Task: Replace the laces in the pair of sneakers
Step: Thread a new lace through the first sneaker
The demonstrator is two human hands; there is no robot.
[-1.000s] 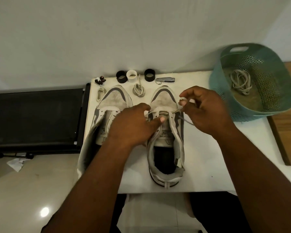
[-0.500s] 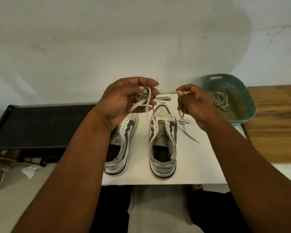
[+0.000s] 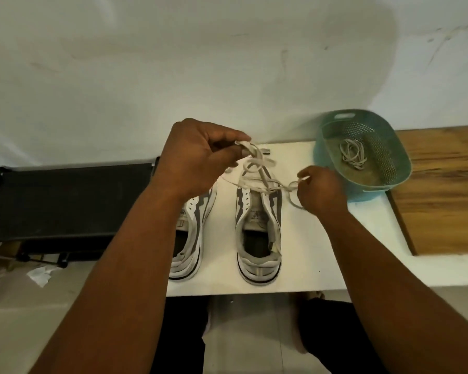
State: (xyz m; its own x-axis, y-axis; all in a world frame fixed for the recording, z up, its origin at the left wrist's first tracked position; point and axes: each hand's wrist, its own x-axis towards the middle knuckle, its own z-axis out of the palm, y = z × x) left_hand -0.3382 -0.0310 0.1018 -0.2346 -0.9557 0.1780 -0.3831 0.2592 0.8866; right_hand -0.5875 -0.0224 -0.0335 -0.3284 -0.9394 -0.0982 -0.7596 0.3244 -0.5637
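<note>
Overhead, both hands worked one lace (image 3: pixel 257 168) above the right sneaker (image 3: pixel 258 228). The left hand (image 3: pixel 197 157) was raised over the toe end, thumb and fingers pinching a loose loop of lace. The right hand (image 3: pixel 320 191) sat lower, just right of the shoe, fingers curled and pinching the other run of lace, a tail trailing down onto the white table (image 3: pixel 322 252). The lace crossed at the shoe's front eyelets; how far it was threaded could not be told. The left sneaker (image 3: pixel 192 238) stood parallel beside it, partly hidden by the left forearm, no lace visible. A teal basket (image 3: pixel 389 147) at the table's far right corner held a coiled lace (image 3: pixel 353 155). A small metal tool (image 3: pixel 265 151) lay past the toes.
</note>
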